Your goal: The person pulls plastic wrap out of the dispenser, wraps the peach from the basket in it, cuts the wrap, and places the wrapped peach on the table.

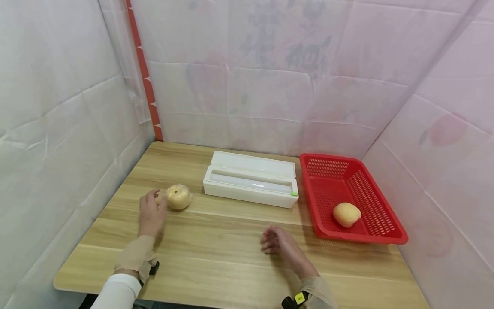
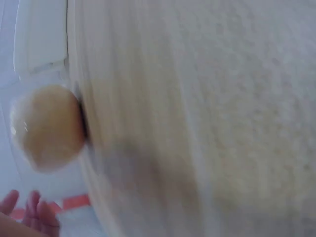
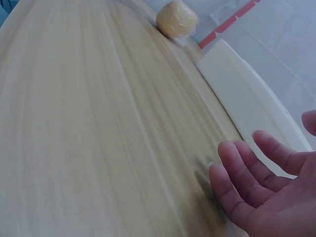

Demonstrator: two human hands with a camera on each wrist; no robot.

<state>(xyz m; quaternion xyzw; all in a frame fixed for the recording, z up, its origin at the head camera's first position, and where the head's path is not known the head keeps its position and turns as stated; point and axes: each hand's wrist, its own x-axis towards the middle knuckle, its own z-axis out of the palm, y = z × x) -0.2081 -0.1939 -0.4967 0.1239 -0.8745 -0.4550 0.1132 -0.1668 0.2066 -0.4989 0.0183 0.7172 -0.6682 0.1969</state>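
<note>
The wrapped fruit [image 1: 179, 197] is sitting on the counter [image 1: 216, 249] in shiny clear film, lying at about 2 o'clock from my left hand [image 1: 152, 213] and about 10 o'clock from my right hand [image 1: 283, 243]. The left is much the nearer, resting just beside it; the left wrist view is showing a gap between fingers and fruit. It is looking nearly round from above, so I am finding no clear long axis. My left fingers are bending loosely, my right ones curving slackly, and both hands are holding nothing. At 11 o'clock from my right, the white box [image 1: 247, 195] is lying lengthwise, its lid [image 1: 252, 164] leaning back and a film roll [image 1: 251, 183] showing. At 2 o'clock, the red basket [image 1: 362, 238] is holding a second fruit [image 1: 346, 214].
</note>
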